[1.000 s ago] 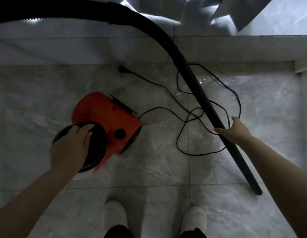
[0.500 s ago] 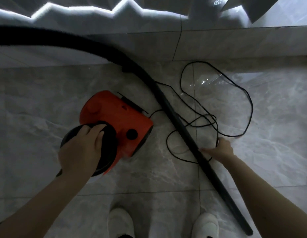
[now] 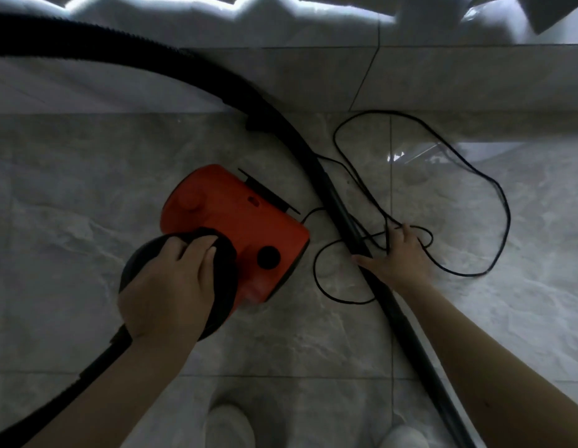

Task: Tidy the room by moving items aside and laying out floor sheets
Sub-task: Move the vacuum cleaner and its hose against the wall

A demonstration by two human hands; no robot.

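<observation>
1. Vacuum cleaner (image 3: 245, 218): an orange body with black trim, lying on the grey marble-patterned floor (image 3: 87, 205) near the base of the wall, just ahead of the person's white shoes (image 3: 229, 425). The left hand (image 3: 166, 286) is curled over its round black end and grips it. Judgement: to shift the machine aside cleanly, lift or slide it by that end only once hose and cord are gathered, otherwise they will drag.
2. Hose (image 3: 152, 64): thick, black and ribbed, arching from the far left across to the rigid tube (image 3: 394, 308), which lies diagonally on the floor toward the lower right. Judgement: carry the tube along with the body (its long reach could sweep the floor).
3. Cord (image 3: 494, 185): thin, black, in loose overlapping loops to the right of the tube. The right hand (image 3: 400, 257) rests on the loops, fingers spread; whether any strand is pinched, I cannot tell. Judgement: bunch the loops before lifting to avoid a tangle or a trip.
</observation>
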